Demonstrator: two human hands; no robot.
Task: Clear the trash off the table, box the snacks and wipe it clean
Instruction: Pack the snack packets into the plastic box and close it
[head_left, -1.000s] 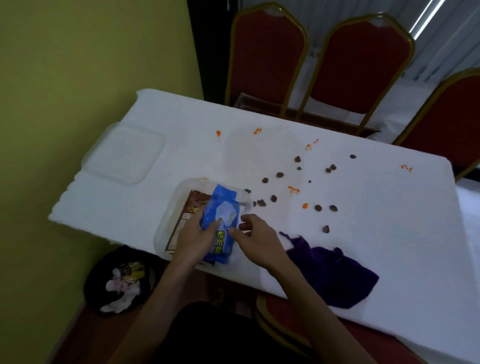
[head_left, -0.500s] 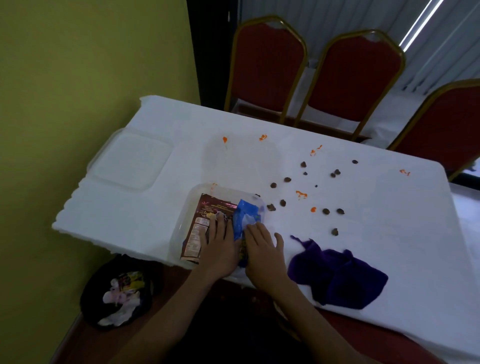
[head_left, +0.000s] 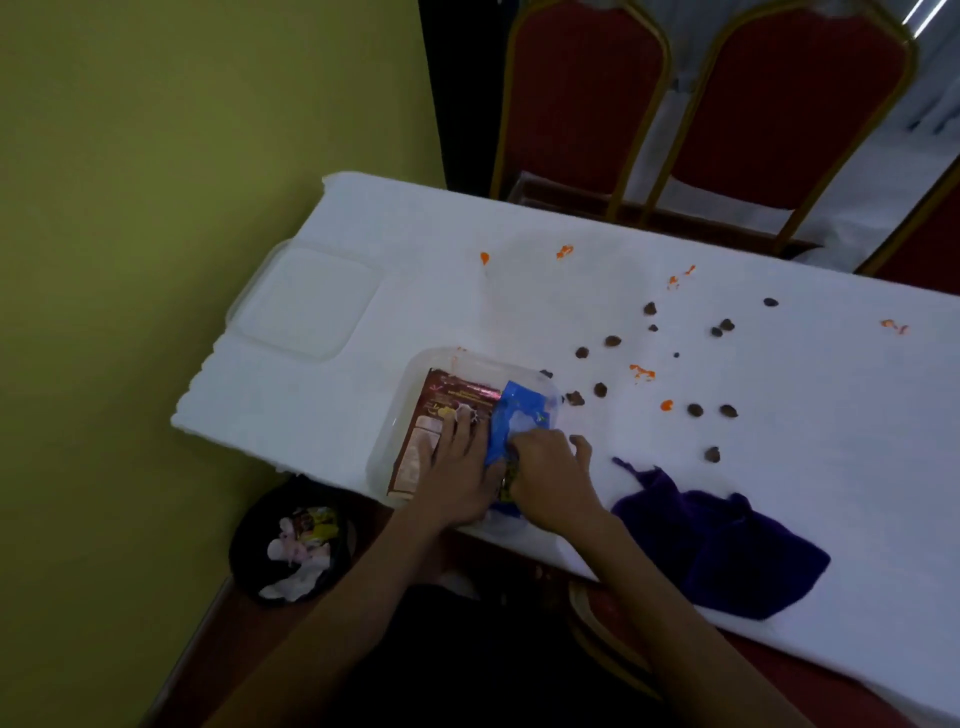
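A clear plastic box (head_left: 402, 410) sits at the near edge of the white table (head_left: 779, 467). Inside it lie a brown snack packet (head_left: 452, 397) and, to its right, a blue snack packet (head_left: 522, 415). My left hand (head_left: 457, 478) rests flat on the brown packet with its fingers stretched out. My right hand (head_left: 550, 478) has its fingers curled over the near part of the blue packet and presses it down into the box. The near ends of both packets are hidden under my hands.
The box's clear lid (head_left: 306, 301) lies at the table's left end. Brown crumbs (head_left: 613, 340) and orange stains (head_left: 641, 371) dot the middle. A purple cloth (head_left: 717, 545) lies to my right. A black bin (head_left: 296, 545) with trash stands on the floor. Red chairs (head_left: 582, 93) line the far side.
A second ago both hands held the blue packet over the box. It now lies in the box beside the brown packet, with both hands pressing down on the packets.
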